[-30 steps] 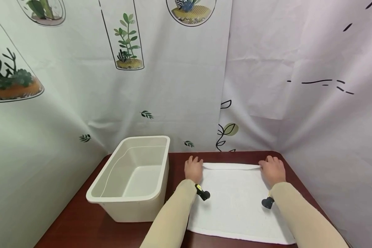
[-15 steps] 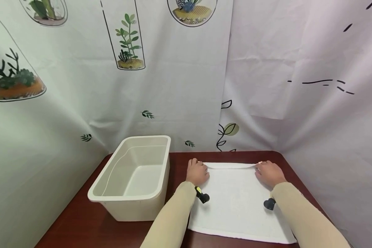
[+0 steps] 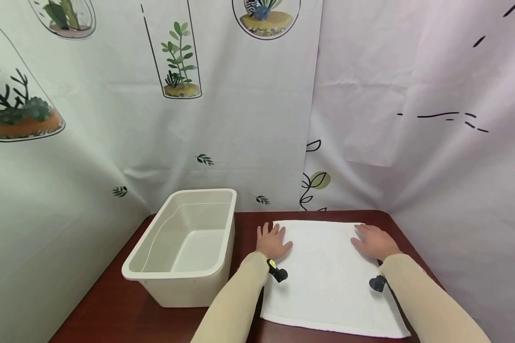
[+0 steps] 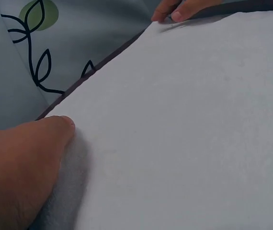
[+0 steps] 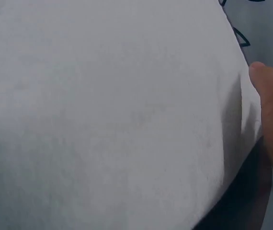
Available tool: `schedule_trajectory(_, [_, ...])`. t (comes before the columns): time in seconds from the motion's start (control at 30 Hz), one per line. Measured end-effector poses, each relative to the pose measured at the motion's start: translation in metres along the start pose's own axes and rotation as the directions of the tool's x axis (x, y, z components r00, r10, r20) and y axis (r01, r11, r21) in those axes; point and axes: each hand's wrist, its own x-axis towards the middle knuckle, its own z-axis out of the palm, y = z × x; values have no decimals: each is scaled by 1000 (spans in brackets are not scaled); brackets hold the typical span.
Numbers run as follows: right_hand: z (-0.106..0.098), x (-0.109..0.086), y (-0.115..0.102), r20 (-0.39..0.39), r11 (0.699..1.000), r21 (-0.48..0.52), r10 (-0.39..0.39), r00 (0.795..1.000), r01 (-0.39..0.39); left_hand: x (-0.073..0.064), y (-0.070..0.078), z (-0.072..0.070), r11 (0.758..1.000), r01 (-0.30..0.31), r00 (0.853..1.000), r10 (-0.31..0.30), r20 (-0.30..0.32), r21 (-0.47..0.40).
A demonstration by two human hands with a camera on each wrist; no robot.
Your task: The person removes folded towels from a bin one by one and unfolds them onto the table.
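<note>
A white towel (image 3: 326, 276) lies spread on the dark red table, its far edge flat. My left hand (image 3: 272, 241) rests at its far left corner with the fingers spread. In the left wrist view, that hand's thumb (image 4: 62, 127) touches the white cloth near its edge. At the far right corner, my right hand (image 3: 374, 242) lies on the towel's edge with fingers extended and thumb apart. The right wrist view shows its thumb (image 5: 266, 81) beside the towel, where the side edge has a small fold; its other fingers are out of that view.
To the left of the towel stands an off-white plastic tub (image 3: 178, 275) with nothing in it. The table (image 3: 98, 309) ends at the back against a white curtain (image 3: 249, 119) printed with plants. Dark wrist cameras (image 3: 279, 273) hang over the towel.
The towel's far edge, turned up in a strip before, now lies flat. My left fingers have spread out, and my right fingers have let go of the edge and straightened.
</note>
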Motion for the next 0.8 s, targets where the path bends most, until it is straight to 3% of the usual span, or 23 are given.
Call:
schedule_trajectory(0.33, [-13, -38, 15, 88, 987, 101, -135, 987, 126, -30, -27, 5, 983, -102, 994, 107, 20, -150])
schedule_trajectory(0.47, [-15, -49, 16, 107, 980, 131, -165, 980, 151, -34, -34, 9, 982, -129, 990, 134, 32, -139])
schedule_trajectory(0.63, [-16, -55, 15, 153, 984, 119, -151, 977, 134, -36, -37, 9, 985, -151, 987, 155, 48, -83])
schedule_trajectory(0.8, [-7, -59, 18, 150, 986, 107, -142, 978, 127, -40, -40, 10, 980, -186, 981, 189, 39, -70])
